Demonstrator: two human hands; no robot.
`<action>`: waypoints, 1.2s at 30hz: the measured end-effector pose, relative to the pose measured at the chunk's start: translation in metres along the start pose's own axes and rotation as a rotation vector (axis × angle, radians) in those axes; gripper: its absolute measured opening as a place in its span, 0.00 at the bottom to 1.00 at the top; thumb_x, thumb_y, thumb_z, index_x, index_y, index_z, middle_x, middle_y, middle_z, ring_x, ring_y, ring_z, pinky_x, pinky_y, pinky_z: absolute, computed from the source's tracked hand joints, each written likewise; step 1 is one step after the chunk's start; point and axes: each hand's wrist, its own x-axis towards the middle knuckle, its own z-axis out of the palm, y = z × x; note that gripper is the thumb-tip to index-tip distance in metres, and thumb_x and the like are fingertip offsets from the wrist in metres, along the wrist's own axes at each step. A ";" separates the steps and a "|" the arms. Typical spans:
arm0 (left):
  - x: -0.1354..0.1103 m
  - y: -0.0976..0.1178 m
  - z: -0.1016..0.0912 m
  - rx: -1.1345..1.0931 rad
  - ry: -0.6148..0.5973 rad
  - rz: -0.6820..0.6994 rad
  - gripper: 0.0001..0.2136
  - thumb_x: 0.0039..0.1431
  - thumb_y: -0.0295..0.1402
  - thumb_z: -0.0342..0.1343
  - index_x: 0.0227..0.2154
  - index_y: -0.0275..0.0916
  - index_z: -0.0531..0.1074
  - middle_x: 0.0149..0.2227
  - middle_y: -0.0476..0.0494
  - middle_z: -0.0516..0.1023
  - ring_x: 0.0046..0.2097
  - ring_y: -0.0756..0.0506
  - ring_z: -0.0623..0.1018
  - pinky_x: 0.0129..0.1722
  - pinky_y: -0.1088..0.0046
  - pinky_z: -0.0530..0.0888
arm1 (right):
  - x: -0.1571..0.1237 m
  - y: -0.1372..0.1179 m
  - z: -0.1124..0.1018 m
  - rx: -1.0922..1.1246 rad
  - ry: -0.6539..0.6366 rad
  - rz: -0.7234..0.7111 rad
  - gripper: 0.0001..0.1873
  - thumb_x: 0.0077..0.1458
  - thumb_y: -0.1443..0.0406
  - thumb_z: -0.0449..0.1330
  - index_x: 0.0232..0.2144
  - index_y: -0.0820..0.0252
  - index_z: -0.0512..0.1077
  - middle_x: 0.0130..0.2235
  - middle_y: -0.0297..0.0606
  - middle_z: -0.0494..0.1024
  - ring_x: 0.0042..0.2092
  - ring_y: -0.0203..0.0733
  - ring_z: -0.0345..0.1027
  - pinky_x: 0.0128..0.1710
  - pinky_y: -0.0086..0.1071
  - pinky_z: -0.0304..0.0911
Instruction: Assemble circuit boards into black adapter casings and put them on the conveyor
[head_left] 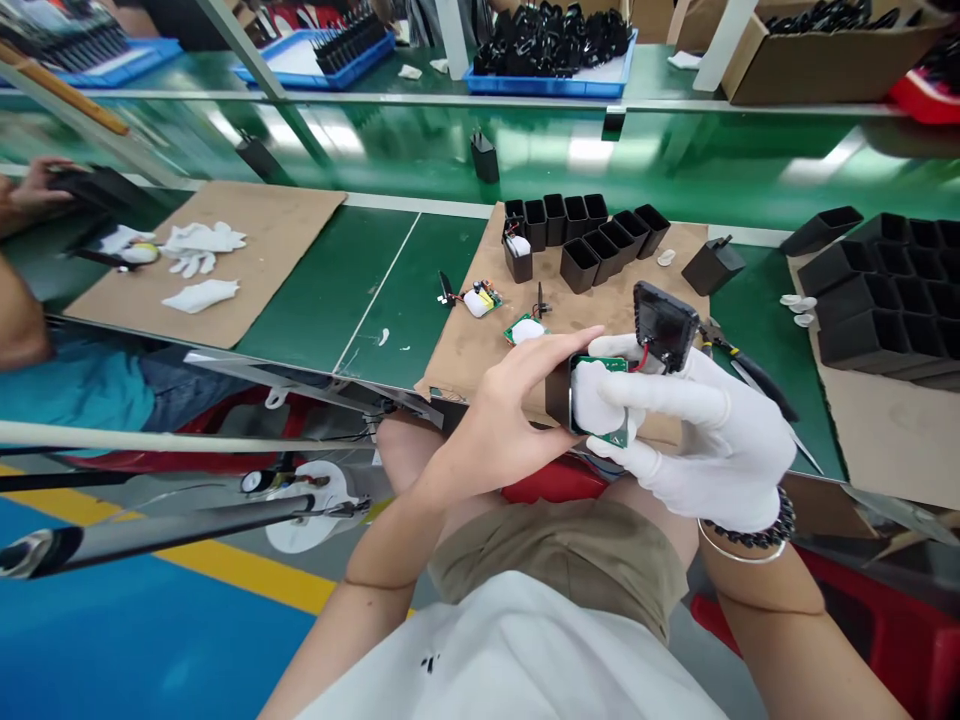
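Note:
My left hand (487, 425), bare, wraps its fingers and thumb around a black plastic housing (558, 393) held above the bench's front edge. My right hand (724, 435), in a white glove, pinches a green circuit board (619, 436) at the housing's open end. A round white pad (592, 398) covers most of the board. Red wires run from it to a black plug cover (666, 324), which stands above my right fingers. How deep the board sits inside the housing is hard to see. Behind my hands lies another circuit board (526, 330) with a white pad.
Open black housings (600, 255) stand in rows on the cardboard (480, 360). Pliers (757, 380) and a stack of housings (877, 300) are to the right. White gloves (199, 245) lie on cardboard at left, near a co-worker's hand (41, 190). Blue trays line the shelf.

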 end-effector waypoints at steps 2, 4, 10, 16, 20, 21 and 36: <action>0.000 -0.001 0.000 -0.005 0.000 0.012 0.31 0.56 0.23 0.64 0.63 0.43 0.70 0.63 0.44 0.78 0.65 0.39 0.77 0.65 0.62 0.75 | -0.001 0.000 0.001 0.016 0.017 0.003 0.33 0.54 0.75 0.66 0.57 0.37 0.74 0.40 0.30 0.84 0.48 0.46 0.81 0.55 0.46 0.77; -0.001 -0.002 0.000 -0.007 0.001 0.007 0.31 0.55 0.23 0.64 0.63 0.44 0.70 0.63 0.44 0.78 0.64 0.39 0.77 0.65 0.62 0.75 | -0.002 -0.001 0.001 0.021 0.031 0.003 0.35 0.54 0.75 0.67 0.59 0.37 0.73 0.40 0.29 0.84 0.47 0.46 0.81 0.55 0.46 0.78; -0.003 -0.002 0.001 -0.018 0.013 -0.016 0.31 0.55 0.23 0.65 0.62 0.43 0.71 0.62 0.43 0.78 0.64 0.38 0.78 0.65 0.62 0.75 | -0.002 -0.007 0.003 -0.014 0.039 0.040 0.33 0.53 0.75 0.68 0.57 0.39 0.75 0.35 0.28 0.83 0.37 0.43 0.81 0.49 0.41 0.80; -0.005 -0.006 0.000 -0.040 0.018 -0.005 0.31 0.52 0.19 0.64 0.60 0.42 0.72 0.61 0.43 0.79 0.62 0.40 0.78 0.64 0.63 0.75 | -0.001 -0.009 0.002 0.007 -0.001 0.037 0.34 0.51 0.79 0.67 0.56 0.46 0.75 0.34 0.29 0.82 0.38 0.40 0.79 0.47 0.37 0.79; -0.006 -0.009 -0.001 -0.077 0.022 0.025 0.31 0.51 0.21 0.66 0.60 0.42 0.72 0.60 0.42 0.80 0.61 0.39 0.78 0.63 0.63 0.75 | 0.002 -0.009 0.002 0.020 0.012 0.016 0.32 0.51 0.79 0.67 0.54 0.48 0.75 0.34 0.29 0.82 0.37 0.39 0.78 0.48 0.36 0.78; -0.006 -0.009 -0.002 -0.086 0.024 0.031 0.31 0.52 0.21 0.66 0.60 0.43 0.72 0.60 0.42 0.80 0.61 0.39 0.78 0.63 0.63 0.75 | 0.003 -0.009 0.002 0.023 0.015 0.008 0.31 0.51 0.78 0.68 0.54 0.47 0.76 0.33 0.29 0.82 0.37 0.39 0.78 0.49 0.37 0.78; -0.003 -0.011 -0.007 -0.133 0.063 0.061 0.28 0.53 0.27 0.71 0.58 0.38 0.75 0.57 0.41 0.82 0.59 0.34 0.81 0.61 0.57 0.78 | -0.004 -0.004 0.004 0.093 -0.022 0.145 0.25 0.54 0.72 0.69 0.52 0.45 0.78 0.39 0.35 0.84 0.49 0.47 0.80 0.56 0.46 0.77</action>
